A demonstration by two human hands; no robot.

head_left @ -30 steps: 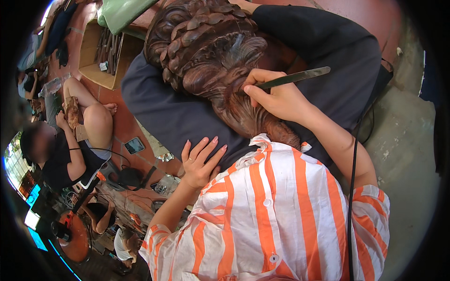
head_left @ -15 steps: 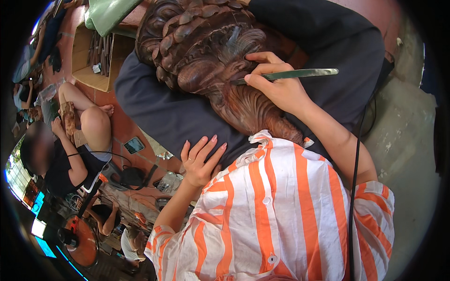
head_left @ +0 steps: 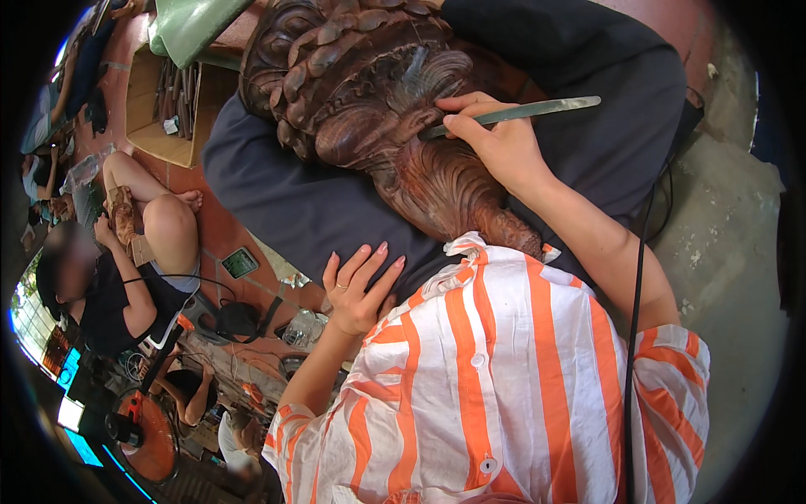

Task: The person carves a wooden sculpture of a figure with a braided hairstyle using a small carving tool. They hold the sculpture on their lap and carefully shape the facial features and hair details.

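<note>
While my right hand (head_left: 495, 143) pinches the chisel (head_left: 512, 112) mid-frame, its tip could skid and gouge the wooden carving (head_left: 378, 92); my left hand (head_left: 359, 286) lies open, steadying nothing.

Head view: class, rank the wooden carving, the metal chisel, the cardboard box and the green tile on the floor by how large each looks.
1. Carving
2. Box, though it lies farther from the camera and is partly covered, so its rank is unsure
3. Chisel
4. Green tile

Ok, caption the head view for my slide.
Right hand works a metal chisel into a dark wood carving; left hand rests flat on grey cloth.
</note>
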